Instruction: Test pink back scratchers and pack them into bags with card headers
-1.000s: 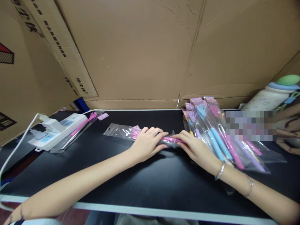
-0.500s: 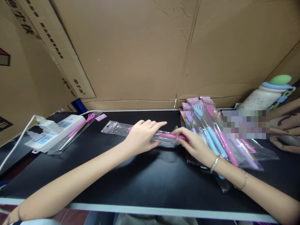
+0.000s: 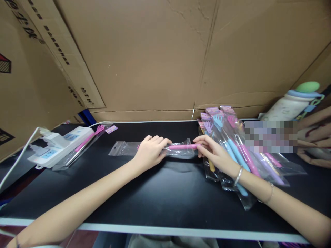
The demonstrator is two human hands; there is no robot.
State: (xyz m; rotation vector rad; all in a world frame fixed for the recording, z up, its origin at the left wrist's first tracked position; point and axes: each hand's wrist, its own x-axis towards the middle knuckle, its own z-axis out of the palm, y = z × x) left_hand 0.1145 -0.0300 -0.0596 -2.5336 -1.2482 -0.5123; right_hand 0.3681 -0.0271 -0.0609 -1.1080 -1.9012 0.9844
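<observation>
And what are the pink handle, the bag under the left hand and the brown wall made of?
The pink handle looks like smooth plastic, evenly coloured, though it could be rubbery. The bag seems to be thin, glossy plastic film: it's see-through, wrinkled and glinting. The brown wall looks like matte cardboard, with creases and scuffs.

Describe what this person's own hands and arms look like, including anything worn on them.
The left hand and right hand are ungloved, and the left forearm and right forearm show no sleeves. A shiny silvery bangle circles the right wrist, with a thinner bracelet farther up. Something thin and dark on the left arm is too unclear to identify.
</observation>
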